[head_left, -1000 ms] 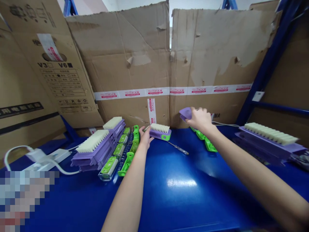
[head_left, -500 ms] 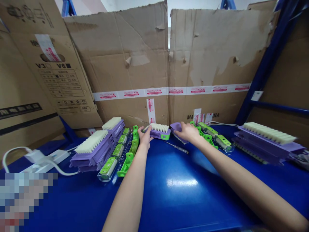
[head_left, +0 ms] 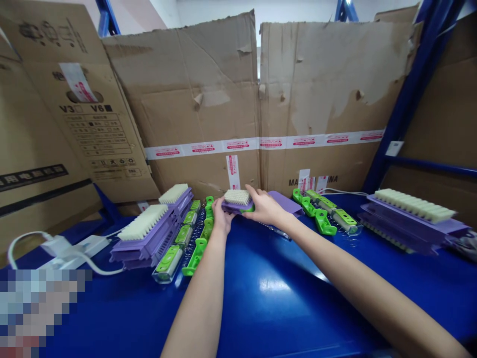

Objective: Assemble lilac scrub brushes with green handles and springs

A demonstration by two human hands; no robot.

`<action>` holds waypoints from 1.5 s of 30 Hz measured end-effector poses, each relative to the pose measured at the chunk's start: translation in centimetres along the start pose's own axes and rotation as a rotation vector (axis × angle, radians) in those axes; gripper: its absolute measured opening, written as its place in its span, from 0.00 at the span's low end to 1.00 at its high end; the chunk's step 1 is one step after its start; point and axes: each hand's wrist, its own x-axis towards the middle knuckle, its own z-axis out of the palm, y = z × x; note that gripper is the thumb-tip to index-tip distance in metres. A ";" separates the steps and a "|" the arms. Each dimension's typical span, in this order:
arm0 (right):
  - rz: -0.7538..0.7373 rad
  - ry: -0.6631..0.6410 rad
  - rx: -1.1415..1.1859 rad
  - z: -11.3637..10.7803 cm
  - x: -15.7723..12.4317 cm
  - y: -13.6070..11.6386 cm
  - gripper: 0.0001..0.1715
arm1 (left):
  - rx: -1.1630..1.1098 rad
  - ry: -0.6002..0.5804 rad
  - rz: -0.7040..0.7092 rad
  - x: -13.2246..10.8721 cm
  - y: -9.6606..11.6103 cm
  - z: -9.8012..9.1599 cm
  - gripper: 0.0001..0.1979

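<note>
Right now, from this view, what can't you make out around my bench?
All in the head view:
Purple-and-green brush with cream bristles: right end mostly hidden by your right hand.
Smooth purple plastic piece: left end hidden behind the same hand.
Crumpled-looking grey thing: blurred and cut off by the right edge.
White rectangular label by the blue metal post: print too small to read.

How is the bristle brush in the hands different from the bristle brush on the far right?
The held brush is between the left hand and the right hand; the far-right brush tops a purple stack, with no hand on it. The held brush has a green end; the far-right brush shows no green. Both have pale bristles pointing up from something purple.
</note>
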 end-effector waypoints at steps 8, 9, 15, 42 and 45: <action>-0.418 0.165 -0.214 -1.3 -0.7 1.0 0.46 | -0.104 -0.169 -0.189 -1.1 0.7 0.7 0.25; -0.493 0.144 -0.269 -1.5 -1.0 1.0 0.45 | -0.088 -0.222 -0.206 -1.2 0.7 0.8 0.27; -0.571 0.110 -0.201 -0.6 -2.8 1.2 0.41 | -0.071 -0.338 -0.181 -1.0 -0.3 1.0 0.17; 0.685 0.351 -0.083 -9.8 -0.3 10.7 0.50 | -0.031 -0.217 -0.273 -0.8 0.7 0.2 0.24; 0.843 0.395 -0.132 -10.4 -1.5 13.7 0.45 | -0.028 -0.213 -0.275 -0.8 0.8 0.4 0.23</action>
